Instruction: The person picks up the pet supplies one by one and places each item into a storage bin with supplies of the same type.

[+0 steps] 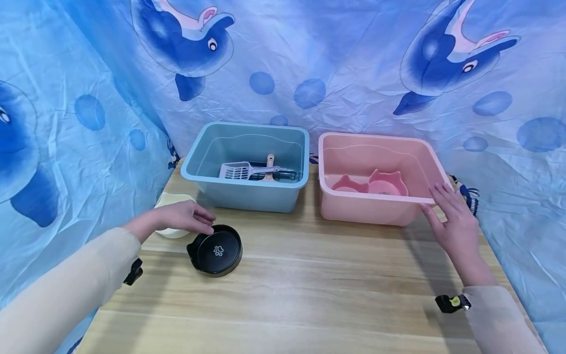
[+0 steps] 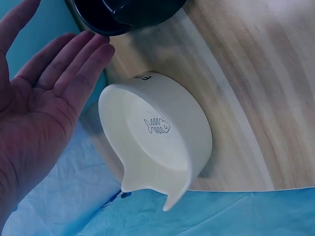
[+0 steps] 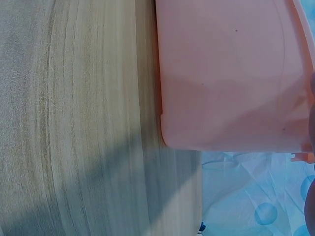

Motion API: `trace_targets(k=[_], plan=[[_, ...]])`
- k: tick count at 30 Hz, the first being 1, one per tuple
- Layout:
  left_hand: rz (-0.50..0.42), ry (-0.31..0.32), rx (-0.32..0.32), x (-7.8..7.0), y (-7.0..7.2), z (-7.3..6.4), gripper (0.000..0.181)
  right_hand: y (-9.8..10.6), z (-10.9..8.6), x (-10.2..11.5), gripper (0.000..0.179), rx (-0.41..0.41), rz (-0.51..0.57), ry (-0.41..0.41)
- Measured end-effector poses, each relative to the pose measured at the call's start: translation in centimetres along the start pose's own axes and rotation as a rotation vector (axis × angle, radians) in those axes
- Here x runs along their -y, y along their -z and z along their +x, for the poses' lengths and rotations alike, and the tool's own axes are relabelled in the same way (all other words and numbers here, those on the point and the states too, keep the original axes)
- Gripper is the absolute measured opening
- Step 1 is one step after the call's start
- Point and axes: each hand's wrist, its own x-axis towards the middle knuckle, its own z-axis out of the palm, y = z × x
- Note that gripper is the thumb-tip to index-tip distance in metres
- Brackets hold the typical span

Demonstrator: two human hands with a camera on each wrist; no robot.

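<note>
Over the left side of the table, my left hand (image 1: 187, 218) hovers with relaxed fingers and holds nothing. Its fingertips are near the rim of a black pet bowl (image 1: 226, 255) with a paw print inside. Partly hidden behind that hand is a cream pet bowl (image 1: 174, 198); the left wrist view shows its cat-ear rim and fishbone drawing (image 2: 157, 126). My right hand (image 1: 460, 226) touches the right front corner of a pink bin (image 1: 362, 209), its fingers extended over the rim. Two pink cat-eared bowls (image 1: 383, 184) sit in the bin.
Left of the pink bin stands a blue bin (image 1: 247, 195) with a lilac litter scoop (image 1: 236, 170), a peach-handled tool (image 1: 270, 161) and dark items partly hidden inside. Blue dolphin-print cloth (image 1: 283, 59) hangs behind and beside the wooden table (image 1: 309, 290).
</note>
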Motion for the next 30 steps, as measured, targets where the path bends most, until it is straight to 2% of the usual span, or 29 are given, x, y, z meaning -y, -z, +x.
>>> trace_targets(k=[3, 8, 14, 17, 22, 30], plan=[[-0.073, 0.048, 0.019, 0.0, 0.2, 0.4, 0.066, 0.0, 0.1, 0.0, 0.066, 0.0, 0.004, -0.003], [-0.112, 0.098, 0.042, 0.3, 0.5, 1.1, 0.062, 0.1, 0.1, 0.1, 0.063, -0.002, -0.002, -0.004], [-0.142, 0.112, 0.097, 1.0, 0.7, 1.9, 0.054, 0.2, 0.1, 0.1, 0.058, 0.005, 0.002, -0.016], [-0.156, 0.118, 0.097, 1.5, 0.7, 2.2, 0.053, 0.2, 0.1, 0.1, 0.056, 0.01, 0.005, -0.018], [-0.15, 0.123, 0.087, 2.1, 0.6, 2.6, 0.051, 0.2, 0.1, 0.2, 0.055, 0.009, 0.006, -0.024], [-0.073, 0.147, 0.051, 2.2, 0.3, 3.0, 0.047, 0.1, 0.1, 0.1, 0.056, 0.02, -0.002, -0.031]])
